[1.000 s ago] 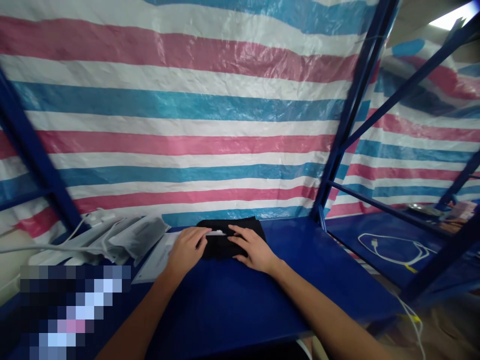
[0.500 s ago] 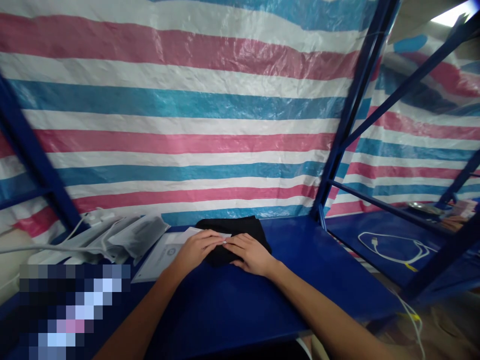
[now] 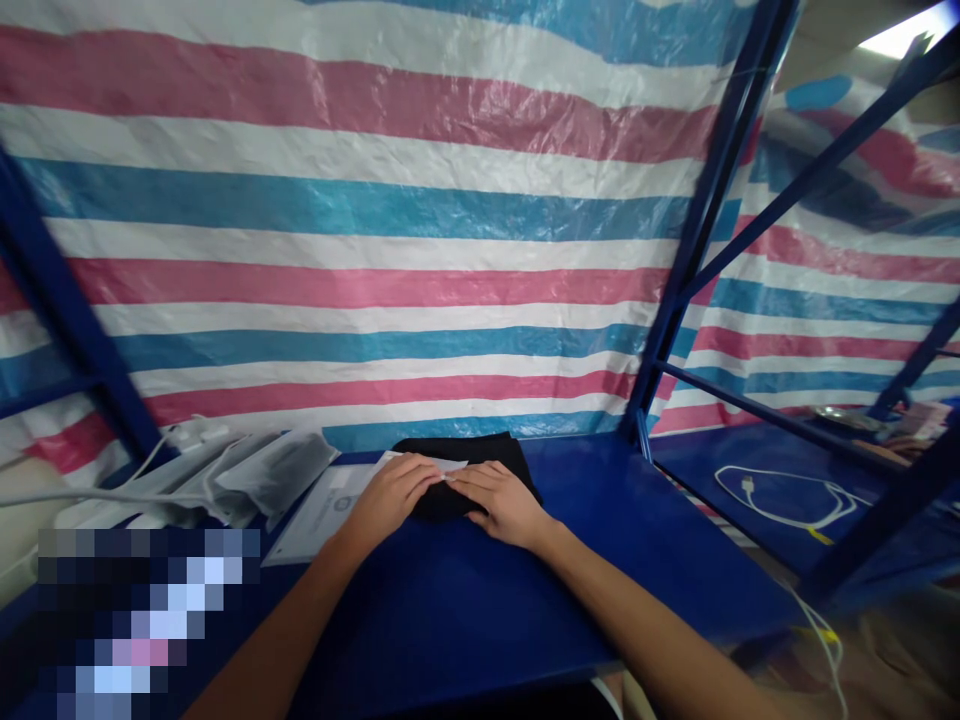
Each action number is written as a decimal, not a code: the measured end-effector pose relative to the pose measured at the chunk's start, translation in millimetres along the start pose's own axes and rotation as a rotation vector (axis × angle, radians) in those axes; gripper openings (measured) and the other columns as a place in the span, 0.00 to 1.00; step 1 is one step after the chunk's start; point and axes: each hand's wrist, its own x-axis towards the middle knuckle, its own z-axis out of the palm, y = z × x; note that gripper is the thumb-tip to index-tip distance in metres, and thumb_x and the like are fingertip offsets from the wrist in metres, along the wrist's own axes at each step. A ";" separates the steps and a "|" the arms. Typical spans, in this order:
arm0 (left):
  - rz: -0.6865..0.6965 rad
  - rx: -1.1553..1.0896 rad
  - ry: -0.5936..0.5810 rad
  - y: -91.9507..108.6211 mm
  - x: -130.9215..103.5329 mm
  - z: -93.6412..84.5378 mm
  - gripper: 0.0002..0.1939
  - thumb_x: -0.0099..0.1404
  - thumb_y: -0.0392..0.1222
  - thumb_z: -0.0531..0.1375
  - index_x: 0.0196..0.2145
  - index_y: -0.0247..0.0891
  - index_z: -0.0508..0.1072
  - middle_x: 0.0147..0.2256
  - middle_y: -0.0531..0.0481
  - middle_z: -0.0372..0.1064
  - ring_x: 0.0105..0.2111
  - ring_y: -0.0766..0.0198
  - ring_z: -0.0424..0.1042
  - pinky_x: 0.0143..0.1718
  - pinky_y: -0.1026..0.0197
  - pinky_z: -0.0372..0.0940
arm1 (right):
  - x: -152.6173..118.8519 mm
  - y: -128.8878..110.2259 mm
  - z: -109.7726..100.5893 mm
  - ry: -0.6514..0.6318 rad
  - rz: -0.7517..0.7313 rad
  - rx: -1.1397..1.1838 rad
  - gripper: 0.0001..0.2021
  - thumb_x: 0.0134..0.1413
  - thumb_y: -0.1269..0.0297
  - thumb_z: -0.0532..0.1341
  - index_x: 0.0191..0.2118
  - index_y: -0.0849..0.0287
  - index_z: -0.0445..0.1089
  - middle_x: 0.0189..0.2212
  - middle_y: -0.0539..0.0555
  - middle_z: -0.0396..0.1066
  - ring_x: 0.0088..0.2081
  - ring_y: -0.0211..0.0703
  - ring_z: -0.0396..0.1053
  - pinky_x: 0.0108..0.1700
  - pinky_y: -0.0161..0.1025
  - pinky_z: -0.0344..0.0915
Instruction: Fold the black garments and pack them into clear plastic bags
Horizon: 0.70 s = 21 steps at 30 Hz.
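Between my two hands is a small white paper-like piece (image 3: 454, 465), pinched at its near edge. My left hand (image 3: 386, 500) is closed on it from the left, with its fingers bent over the edge. From the right, my right hand (image 3: 506, 508) meets it fingertip to fingertip, closed on the same edge. Most of the piece is hidden by the fingers. A black folded cloth (image 3: 517, 460) lies flat on the blue tabletop under both hands. Left of it lies a whitish printed plastic bag (image 3: 307, 525), partly behind my left wrist.
Several translucent bags (image 3: 262, 470) stand at the left beside a white cable (image 3: 112, 495). The blue tabletop (image 3: 450, 620) has blue metal posts (image 3: 694, 230) at both sides. A striped sheet (image 3: 375, 280) hangs behind. A coiled white cable (image 3: 780, 505) lies on the right-hand surface.
Both hands have moved very slightly away from me with the white piece between the fingertips. The cloth and the bags look the same.
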 end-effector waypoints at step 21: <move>-0.435 -0.081 0.068 -36.4 -23.9 -17.8 0.17 0.76 0.54 0.55 0.51 0.43 0.76 0.50 0.45 0.80 0.49 0.51 0.79 0.50 0.55 0.72 | -24.0 44.8 -9.5 0.126 0.150 0.065 0.38 0.61 0.71 0.70 0.73 0.46 0.60 0.69 0.56 0.66 0.68 0.56 0.65 0.68 0.58 0.61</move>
